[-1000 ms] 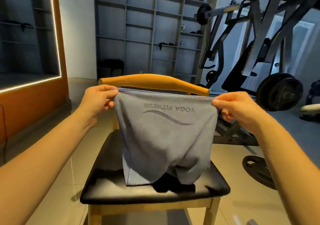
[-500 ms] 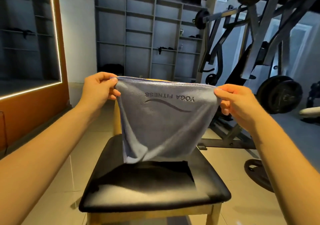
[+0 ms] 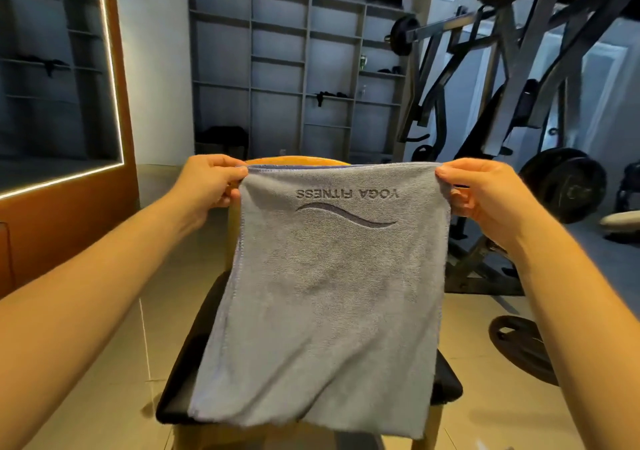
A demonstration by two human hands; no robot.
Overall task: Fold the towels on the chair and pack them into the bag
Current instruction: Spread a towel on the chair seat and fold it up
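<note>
Beyond my hands stands a grey shelving unit (image 3: 277, 68). A few small dark items (image 3: 329, 96) lie in its cubbies, and a dark bundle (image 3: 221, 136) that I cannot identify fills a low one past my left hand. A weight machine (image 3: 512, 68) rises beyond my right hand. Below and between my hands is the black-seated wooden chair (image 3: 180, 380).

I hold the grey towel (image 3: 329, 293) in the air over that seat. My left hand (image 3: 207, 186) pinches its top left corner, my right hand (image 3: 485, 196) pinches the top right, and the top edge is stretched level between them.

Half a second ago the towel's lower part was bunched up above the seat. Now it hangs flat, and its bottom edge drapes over the seat's front.

Its long axis runs straight down from my hands. The "YOGA FITNESS" lettering near the top reads upside down.

A weight plate (image 3: 519, 345) lies on the floor under my right forearm.
</note>
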